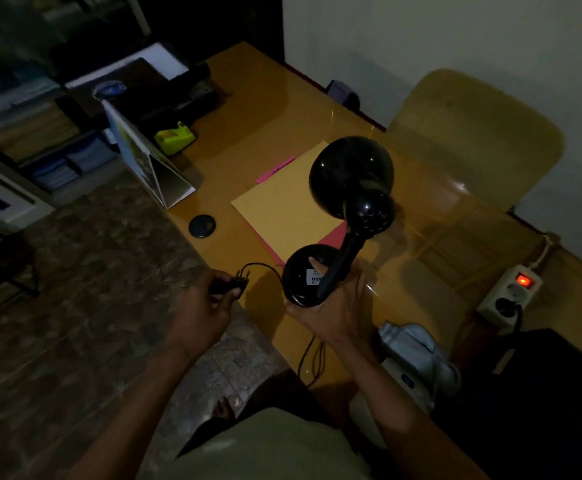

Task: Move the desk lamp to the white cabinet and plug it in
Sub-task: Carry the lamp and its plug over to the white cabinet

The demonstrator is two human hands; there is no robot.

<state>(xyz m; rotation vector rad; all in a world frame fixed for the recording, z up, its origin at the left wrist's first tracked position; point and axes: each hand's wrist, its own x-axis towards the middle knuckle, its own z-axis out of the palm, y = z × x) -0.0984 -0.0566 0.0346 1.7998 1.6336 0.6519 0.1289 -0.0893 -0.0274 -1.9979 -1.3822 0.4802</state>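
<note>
A black desk lamp [350, 188] with a round shade and round base is lifted off the wooden desk [282, 109]. My right hand [334, 306] grips its base and the foot of its neck, thumb on the base's top. My left hand [206, 306] holds the lamp's black plug [229, 284], prongs pointing up right. The thin black cord [269, 270] loops from the plug to the base. No white cabinet is clearly in view in this dim room.
A yellow envelope [282, 206] over pink paper lies on the desk, with a standing calendar [151, 161], green tape dispenser [173, 136] and dark round disc [202, 226]. A power strip [509, 292] with a lit red switch lies right. A tan chair [473, 133] stands behind.
</note>
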